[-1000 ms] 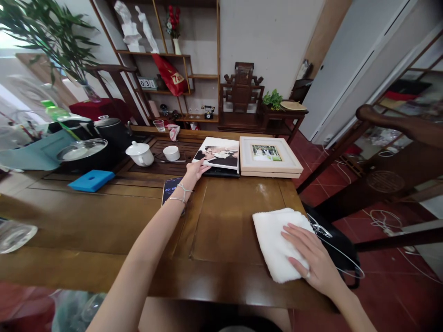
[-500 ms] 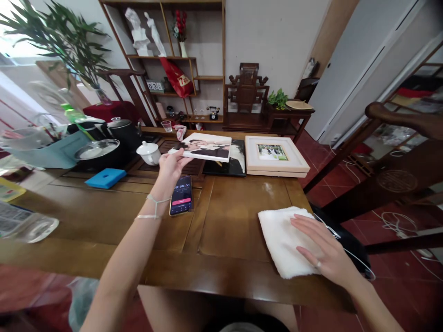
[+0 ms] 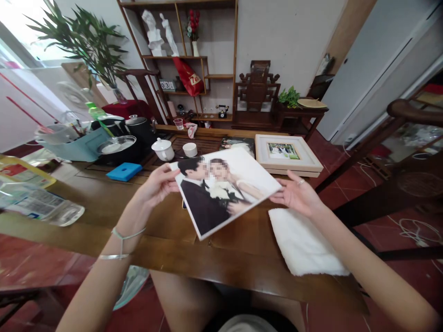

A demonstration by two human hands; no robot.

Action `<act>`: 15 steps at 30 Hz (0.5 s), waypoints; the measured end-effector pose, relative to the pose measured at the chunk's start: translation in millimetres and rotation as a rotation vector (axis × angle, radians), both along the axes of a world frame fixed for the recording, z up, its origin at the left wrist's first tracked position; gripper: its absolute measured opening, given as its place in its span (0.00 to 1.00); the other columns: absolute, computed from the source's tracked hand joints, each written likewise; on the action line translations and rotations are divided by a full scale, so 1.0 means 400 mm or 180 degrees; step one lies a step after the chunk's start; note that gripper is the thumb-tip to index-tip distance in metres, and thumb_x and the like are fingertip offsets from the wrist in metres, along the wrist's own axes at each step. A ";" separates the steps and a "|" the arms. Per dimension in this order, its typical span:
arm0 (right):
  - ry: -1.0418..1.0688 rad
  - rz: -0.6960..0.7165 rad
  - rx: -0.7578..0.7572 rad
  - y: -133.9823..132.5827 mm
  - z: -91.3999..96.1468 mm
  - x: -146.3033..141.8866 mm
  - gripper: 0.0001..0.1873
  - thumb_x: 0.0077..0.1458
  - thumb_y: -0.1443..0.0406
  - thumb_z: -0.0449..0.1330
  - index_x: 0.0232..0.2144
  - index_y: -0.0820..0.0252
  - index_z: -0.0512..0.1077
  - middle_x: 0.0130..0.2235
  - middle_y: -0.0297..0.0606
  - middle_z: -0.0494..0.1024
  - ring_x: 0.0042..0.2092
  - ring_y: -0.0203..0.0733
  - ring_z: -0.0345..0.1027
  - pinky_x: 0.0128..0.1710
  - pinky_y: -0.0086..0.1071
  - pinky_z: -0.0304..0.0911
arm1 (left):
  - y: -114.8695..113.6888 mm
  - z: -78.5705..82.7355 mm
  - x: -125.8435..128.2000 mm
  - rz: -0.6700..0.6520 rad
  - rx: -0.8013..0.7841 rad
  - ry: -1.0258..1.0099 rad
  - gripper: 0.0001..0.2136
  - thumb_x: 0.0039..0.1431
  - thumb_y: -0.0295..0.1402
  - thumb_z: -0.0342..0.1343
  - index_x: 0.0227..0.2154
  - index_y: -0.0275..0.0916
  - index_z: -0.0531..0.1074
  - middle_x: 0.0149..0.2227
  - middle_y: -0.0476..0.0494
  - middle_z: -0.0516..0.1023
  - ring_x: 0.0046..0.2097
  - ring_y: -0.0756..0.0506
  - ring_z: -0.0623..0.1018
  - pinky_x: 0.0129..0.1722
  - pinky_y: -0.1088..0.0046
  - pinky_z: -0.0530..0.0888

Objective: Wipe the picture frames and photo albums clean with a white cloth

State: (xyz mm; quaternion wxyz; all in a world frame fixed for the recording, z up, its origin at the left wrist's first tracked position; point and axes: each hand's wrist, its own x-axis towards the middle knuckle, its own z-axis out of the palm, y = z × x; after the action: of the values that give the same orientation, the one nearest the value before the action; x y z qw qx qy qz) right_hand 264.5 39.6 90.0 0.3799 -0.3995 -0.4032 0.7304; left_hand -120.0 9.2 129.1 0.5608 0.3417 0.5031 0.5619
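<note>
A square wedding photo panel (image 3: 221,193) with thin white edges is tilted above the wooden table, its picture facing me. My left hand (image 3: 159,184) grips its left corner, with the thumb on top. At the right corner, the fingers of my right hand (image 3: 296,193) hold the edge from below, thumb raised. A folded white towel (image 3: 304,244) lies on the table under my right forearm. The panel covers most of a phone, of which only a dark edge shows. Behind it lies another dark photo panel (image 3: 238,144), partly hidden.
Pale framed pictures (image 3: 289,154) are stacked at the back right. A lidded white cup (image 3: 162,150), a small white cup (image 3: 190,149), a blue block (image 3: 124,172) and a pan (image 3: 117,147) stand left. A clear bottle (image 3: 51,205) lies far left. A wooden chair (image 3: 398,170) stands right.
My left hand has lifted the photo panel off the stack at the back and brought it nearer. My right hand has left the towel and taken the panel's right corner.
</note>
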 end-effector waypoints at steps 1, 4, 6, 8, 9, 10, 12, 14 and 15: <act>-0.0087 -0.0056 -0.0010 -0.009 -0.017 0.002 0.15 0.53 0.56 0.64 0.38 0.60 0.72 0.39 0.43 0.80 0.35 0.45 0.77 0.37 0.40 0.76 | 0.003 -0.024 0.008 -0.0117 -0.0085 -0.0024 0.07 0.52 0.20 0.63 0.30 0.33 0.69 0.23 0.45 0.79 0.21 0.47 0.80 0.21 0.74 0.80; -0.0232 -0.0216 0.0050 -0.057 -0.058 0.018 0.17 0.43 0.69 0.71 0.37 0.59 0.72 0.40 0.38 0.78 0.35 0.40 0.74 0.32 0.32 0.75 | 0.007 -0.093 0.045 -0.0076 -0.0154 -0.0149 0.10 0.49 0.23 0.66 0.29 0.35 0.68 0.23 0.47 0.79 0.20 0.48 0.79 0.19 0.77 0.78; -0.0283 -0.0269 0.0064 -0.089 -0.066 0.030 0.18 0.42 0.69 0.72 0.36 0.59 0.72 0.40 0.37 0.78 0.37 0.40 0.74 0.33 0.32 0.75 | 0.001 -0.129 0.078 0.0133 -0.0109 -0.0319 0.11 0.50 0.25 0.67 0.33 0.35 0.70 0.24 0.48 0.79 0.21 0.50 0.79 0.20 0.80 0.77; -0.0368 -0.0328 0.0082 -0.108 -0.062 0.038 0.17 0.42 0.67 0.73 0.35 0.58 0.72 0.38 0.37 0.78 0.37 0.40 0.74 0.35 0.33 0.76 | -0.014 -0.155 0.117 0.0134 0.0029 -0.0611 0.16 0.50 0.26 0.67 0.42 0.37 0.72 0.30 0.48 0.82 0.26 0.50 0.81 0.26 0.80 0.79; -0.0416 -0.0359 0.0092 -0.112 -0.057 0.040 0.17 0.42 0.66 0.73 0.34 0.58 0.71 0.38 0.36 0.78 0.37 0.41 0.74 0.36 0.34 0.76 | -0.023 -0.164 0.137 0.0001 0.0096 -0.0767 0.21 0.50 0.27 0.67 0.47 0.39 0.71 0.36 0.46 0.83 0.32 0.49 0.83 0.31 0.77 0.81; -0.0460 -0.0387 0.0115 -0.113 -0.052 0.041 0.18 0.42 0.65 0.73 0.34 0.58 0.70 0.38 0.37 0.79 0.38 0.41 0.74 0.38 0.35 0.76 | -0.033 -0.170 0.156 -0.0124 0.0157 -0.0911 0.25 0.50 0.27 0.67 0.51 0.41 0.70 0.42 0.45 0.83 0.38 0.47 0.83 0.37 0.74 0.81; -0.0581 -0.0407 0.0230 -0.107 -0.044 0.043 0.18 0.44 0.63 0.73 0.35 0.57 0.70 0.39 0.38 0.80 0.39 0.42 0.75 0.40 0.37 0.76 | -0.052 -0.175 0.189 -0.0207 0.0174 -0.1067 0.27 0.48 0.25 0.68 0.53 0.43 0.69 0.46 0.45 0.82 0.42 0.45 0.83 0.42 0.73 0.80; -0.0796 -0.0326 0.0465 -0.101 -0.036 0.051 0.19 0.47 0.59 0.70 0.39 0.57 0.70 0.42 0.39 0.80 0.41 0.44 0.75 0.44 0.41 0.75 | -0.067 -0.171 0.210 -0.0157 0.0018 -0.1083 0.23 0.48 0.25 0.67 0.49 0.39 0.72 0.46 0.43 0.82 0.43 0.43 0.83 0.44 0.71 0.80; -0.0957 -0.0237 0.0639 -0.104 -0.031 0.062 0.19 0.50 0.56 0.68 0.42 0.56 0.70 0.43 0.41 0.80 0.43 0.46 0.75 0.46 0.43 0.74 | -0.074 -0.167 0.216 -0.0111 -0.0082 -0.1074 0.21 0.48 0.25 0.66 0.48 0.38 0.73 0.45 0.43 0.82 0.43 0.42 0.83 0.45 0.70 0.80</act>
State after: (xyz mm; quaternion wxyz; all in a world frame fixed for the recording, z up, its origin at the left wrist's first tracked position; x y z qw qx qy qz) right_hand 289.3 -1.9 77.5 0.3800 -0.4789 -0.5113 0.6040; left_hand -33.6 -20.2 62.2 0.6513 0.2439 0.4030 0.5949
